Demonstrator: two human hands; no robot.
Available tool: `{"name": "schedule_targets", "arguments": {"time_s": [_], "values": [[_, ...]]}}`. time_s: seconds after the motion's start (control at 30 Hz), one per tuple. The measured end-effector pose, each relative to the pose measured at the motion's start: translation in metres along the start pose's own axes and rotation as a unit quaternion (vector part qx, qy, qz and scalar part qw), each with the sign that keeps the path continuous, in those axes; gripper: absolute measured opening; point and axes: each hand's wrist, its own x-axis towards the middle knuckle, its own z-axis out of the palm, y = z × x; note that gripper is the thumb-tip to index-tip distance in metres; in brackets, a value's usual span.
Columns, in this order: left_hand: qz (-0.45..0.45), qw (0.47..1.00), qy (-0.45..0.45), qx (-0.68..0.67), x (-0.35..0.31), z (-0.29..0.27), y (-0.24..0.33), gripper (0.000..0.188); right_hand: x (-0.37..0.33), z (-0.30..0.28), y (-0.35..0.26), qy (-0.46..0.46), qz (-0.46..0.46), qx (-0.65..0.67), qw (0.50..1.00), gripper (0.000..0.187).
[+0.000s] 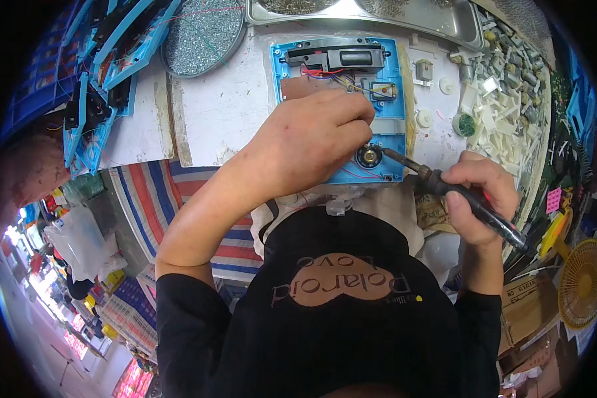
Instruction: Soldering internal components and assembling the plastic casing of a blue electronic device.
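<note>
A blue plastic housing [396, 60] lies open on the bench in front of me. Over its left middle is my left hand [315, 136], fingers curled together; whatever they pinch is hidden beneath them. My right hand [481, 196] grips the black handle of a soldering iron [471, 198]. Its tip points left, close to a small round speaker [369, 156] in the housing; contact cannot be made out. A black module [345, 60] spans the housing's far end. Red, blue and yellow wires [351, 83] run between a brown circuit board [302, 87] and a small boxed part [383, 91].
A round tray of screws [202, 36] stands far left beside stacked blue housings [113, 73]. Metal pans [467, 26] holding small parts line the back. White plastic pieces and motors [504, 113] heap up on the right, near a solder spool [465, 124]. A yellow fan [582, 282] stands lower right.
</note>
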Motion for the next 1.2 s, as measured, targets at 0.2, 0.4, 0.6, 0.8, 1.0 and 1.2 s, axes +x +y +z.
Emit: {"name": "schedule_targets", "arguments": {"time_s": [0.2, 0.4, 0.6, 0.8, 1.0, 1.2], "values": [[0.003, 1.0, 0.016, -0.015, 0.002, -0.001, -0.001, 0.021, -0.008, -0.008, 0.002, 0.062, -0.006, 0.019, 0.998, 0.021], [-0.013, 0.996, 0.05, -0.076, 0.002, 0.001, -0.004, 0.019, -0.012, -0.012, 0.002, 0.087, -0.006, 0.02, 0.996, 0.021], [-0.047, 0.994, 0.064, -0.077, 0.003, 0.004, 0.0, 0.02, -0.011, -0.013, 0.003, 0.093, -0.001, 0.021, 0.995, 0.022], [-0.016, 0.998, 0.044, -0.036, 0.003, 0.005, 0.002, 0.023, -0.008, -0.009, 0.0, 0.068, -0.015, 0.011, 0.998, 0.021], [-0.029, 0.999, 0.037, -0.023, 0.003, 0.006, 0.005, 0.024, -0.002, -0.003, 0.005, -0.002, -0.037, -0.02, 0.999, 0.024], [-0.024, 0.999, 0.041, -0.021, 0.003, 0.008, 0.003, 0.025, 0.0, -0.001, 0.005, -0.011, -0.034, -0.014, 0.999, 0.023]]}}
